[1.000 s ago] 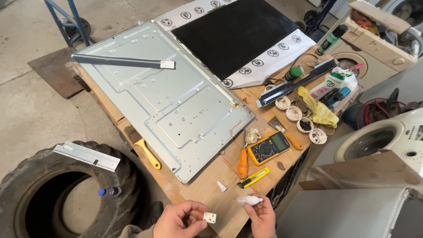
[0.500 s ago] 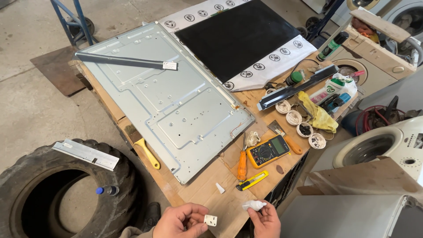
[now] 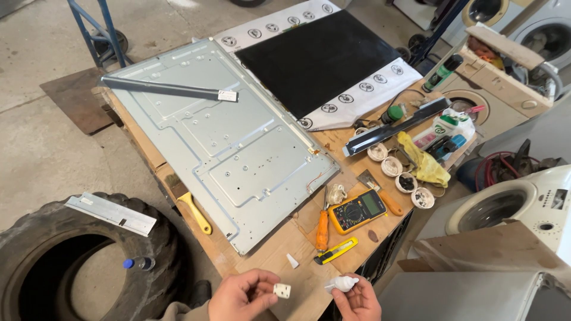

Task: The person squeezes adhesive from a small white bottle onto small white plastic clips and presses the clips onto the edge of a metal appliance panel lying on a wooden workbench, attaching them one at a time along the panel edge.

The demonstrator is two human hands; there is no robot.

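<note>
At the bottom edge of the head view, my left hand (image 3: 244, 295) pinches a small white square part (image 3: 282, 290) with two dark dots. My right hand (image 3: 357, 299) holds a small crumpled white piece (image 3: 343, 283). Both hands hover over the near corner of the wooden workbench (image 3: 297, 249). A large grey metal panel (image 3: 220, 134) lies flat on the bench ahead of my hands. Beyond it lies a black screen panel (image 3: 318, 56) on white sheeting.
A yellow multimeter (image 3: 358, 211), an orange screwdriver (image 3: 322, 226), a yellow utility knife (image 3: 336, 250) and a small white wedge (image 3: 292, 260) lie near my hands. Several small round cups (image 3: 392, 166), a yellow cloth (image 3: 425, 163), a paintbrush (image 3: 193, 208), a big tyre (image 3: 71, 255) and washing machines (image 3: 511, 208) surround the bench.
The view shifted slightly and my hands sit a little lower in the frame. Both hands keep hold of the same small white pieces.
</note>
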